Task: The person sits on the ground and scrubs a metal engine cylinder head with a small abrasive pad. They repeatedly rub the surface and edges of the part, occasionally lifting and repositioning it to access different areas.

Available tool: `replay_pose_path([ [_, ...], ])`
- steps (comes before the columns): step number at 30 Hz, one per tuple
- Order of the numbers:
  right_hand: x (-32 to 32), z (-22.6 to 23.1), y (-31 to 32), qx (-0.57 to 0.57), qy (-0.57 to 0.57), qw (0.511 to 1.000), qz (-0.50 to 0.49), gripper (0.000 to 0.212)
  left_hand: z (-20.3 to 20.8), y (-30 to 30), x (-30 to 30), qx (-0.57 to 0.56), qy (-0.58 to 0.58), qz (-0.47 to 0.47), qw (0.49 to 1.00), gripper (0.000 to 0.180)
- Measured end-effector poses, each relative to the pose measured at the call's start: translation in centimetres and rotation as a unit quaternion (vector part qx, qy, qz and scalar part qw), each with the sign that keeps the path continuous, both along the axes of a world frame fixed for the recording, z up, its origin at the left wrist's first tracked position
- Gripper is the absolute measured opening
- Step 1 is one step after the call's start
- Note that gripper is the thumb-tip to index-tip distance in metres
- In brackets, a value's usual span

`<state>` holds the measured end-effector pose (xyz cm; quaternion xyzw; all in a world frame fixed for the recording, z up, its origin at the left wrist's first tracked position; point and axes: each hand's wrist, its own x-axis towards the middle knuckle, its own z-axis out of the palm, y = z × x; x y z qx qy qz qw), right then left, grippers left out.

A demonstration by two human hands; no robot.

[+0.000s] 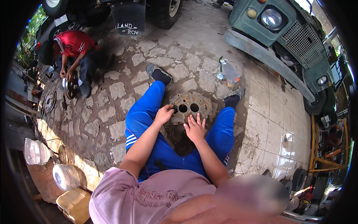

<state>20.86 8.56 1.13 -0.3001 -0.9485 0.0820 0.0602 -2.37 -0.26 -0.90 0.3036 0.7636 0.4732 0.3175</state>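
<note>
Between my outstretched legs, a rusty brown cast-metal housing (191, 101) with two large round holes lies on the stone paving. My left hand (164, 114) is closed at its left edge, beside the left hole. A small dark thing (175, 108) shows at those fingertips; its kind is too small to tell. On the near right edge of the housing rests my right hand (195, 127), fingers spread and nothing in them.
A person in a red shirt (76, 43) crouches at the left, holding a metal ring-shaped part (71, 87). Clear plastic bags (229, 72) lie beyond the housing. A green vehicle (278, 28) stands at the far right. Plastic containers (66, 176) are at the near left.
</note>
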Motion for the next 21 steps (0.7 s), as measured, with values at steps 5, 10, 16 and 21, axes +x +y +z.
replay_pose_path([
  [5,0.3,-0.2,0.5,-0.027,-0.011,0.999,-0.042,0.062,1.2,0.0,0.4,-0.031,-0.019,-0.010,0.999,0.047],
  [10,0.5,-0.5,0.5,-0.040,-0.009,0.999,-0.023,0.073,1.5,0.0,0.4,-0.038,-0.015,-0.008,0.999,0.048],
  [16,0.5,-0.3,1.3,-0.024,0.030,0.999,0.003,0.065,0.6,0.0,0.1,-0.030,-0.014,-0.005,0.999,0.048],
  [21,0.6,0.1,1.0,-0.038,0.021,0.999,0.026,0.065,0.4,0.0,0.1,-0.039,-0.015,-0.003,0.999,0.048],
])
